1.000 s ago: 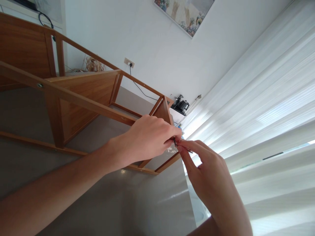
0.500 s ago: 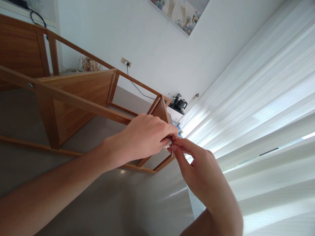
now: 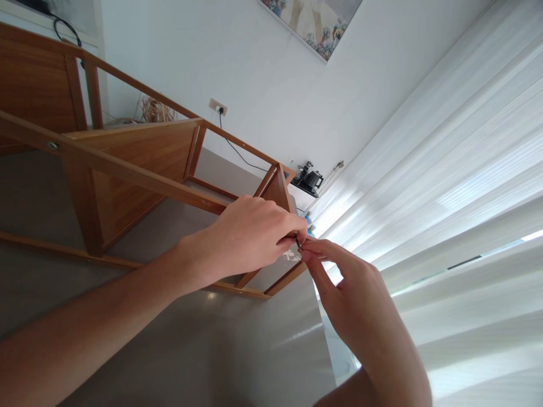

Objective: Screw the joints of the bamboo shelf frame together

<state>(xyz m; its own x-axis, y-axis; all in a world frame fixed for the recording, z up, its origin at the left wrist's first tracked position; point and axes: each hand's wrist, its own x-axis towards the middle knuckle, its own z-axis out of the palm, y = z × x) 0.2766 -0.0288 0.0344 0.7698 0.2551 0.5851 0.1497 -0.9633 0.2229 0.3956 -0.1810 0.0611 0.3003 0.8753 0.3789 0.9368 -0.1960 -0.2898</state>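
Note:
A wooden shelf frame (image 3: 139, 175) with panelled shelves lies in front of me, stretching from the left edge toward the middle. My left hand (image 3: 250, 232) lies over the end of its nearer upper rail, fingers curled and closed; what they grip underneath is hidden. Between the fingertips of both hands shows a short, thin metal rod that looks like a hex key (image 3: 298, 244). My right hand (image 3: 339, 271) pinches its lower end between thumb and index finger. A metal fastener (image 3: 53, 146) sits in the rail farther left.
Behind the frame, a black cord (image 3: 237, 150) runs from a wall socket (image 3: 218, 106). A black kettle (image 3: 313, 180) stands on a small stand past the frame's end. White curtains (image 3: 458, 186) hang on the right. Dry straw-like stuff (image 3: 156, 110) lies by the wall.
My right hand has moved slightly right, and the rod's lower end has swung right and up with it, from near vertical to slanted. My left hand stays in place.

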